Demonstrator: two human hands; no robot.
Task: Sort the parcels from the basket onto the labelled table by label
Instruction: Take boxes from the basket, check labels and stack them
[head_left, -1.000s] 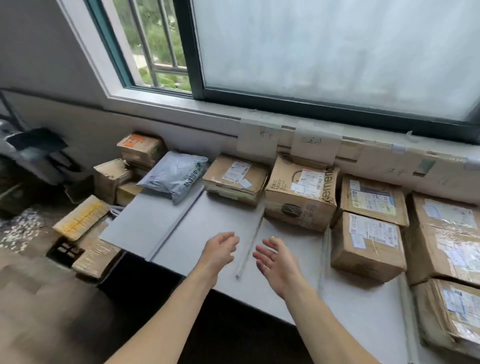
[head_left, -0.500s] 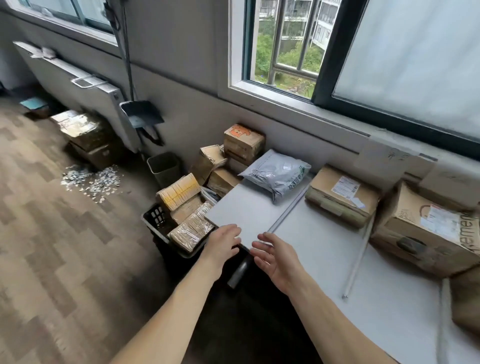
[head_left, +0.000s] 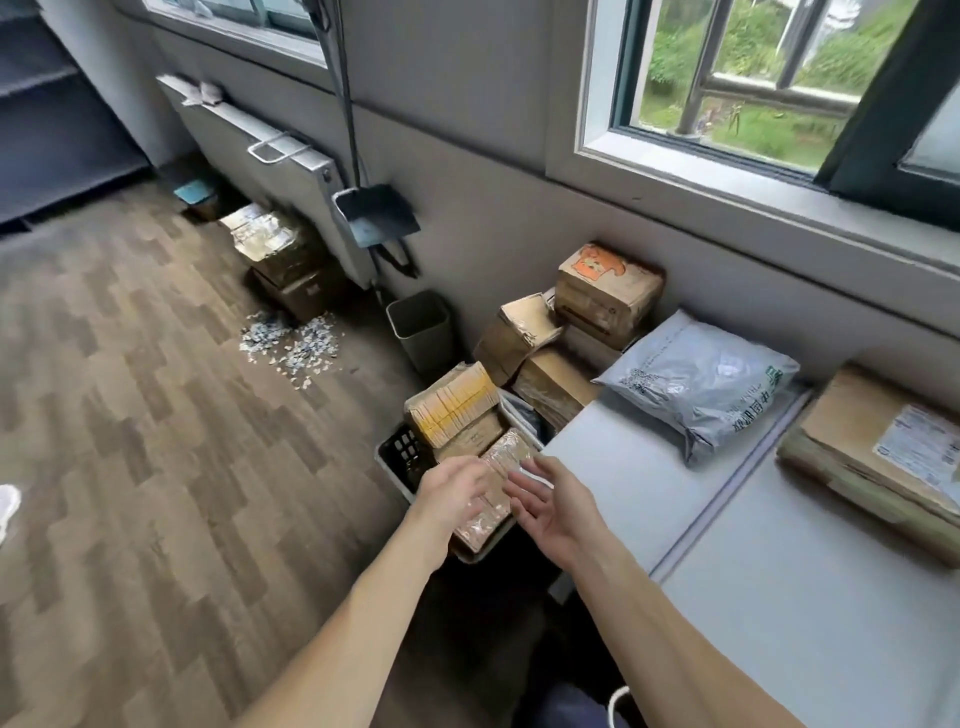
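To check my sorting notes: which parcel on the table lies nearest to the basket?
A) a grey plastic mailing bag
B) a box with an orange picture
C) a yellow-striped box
A: the grey plastic mailing bag lies on the table, at the end beside the basket.

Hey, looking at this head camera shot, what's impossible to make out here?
Label of the taped parcel: head view, covered by the left hand and right hand, plus tape glare.
Whether the fingers touch it: head view, motion blur.
Depths of the basket: head view, hidden under stacked parcels.
Far end of the cardboard box: head view, cut by right edge; label print too small.
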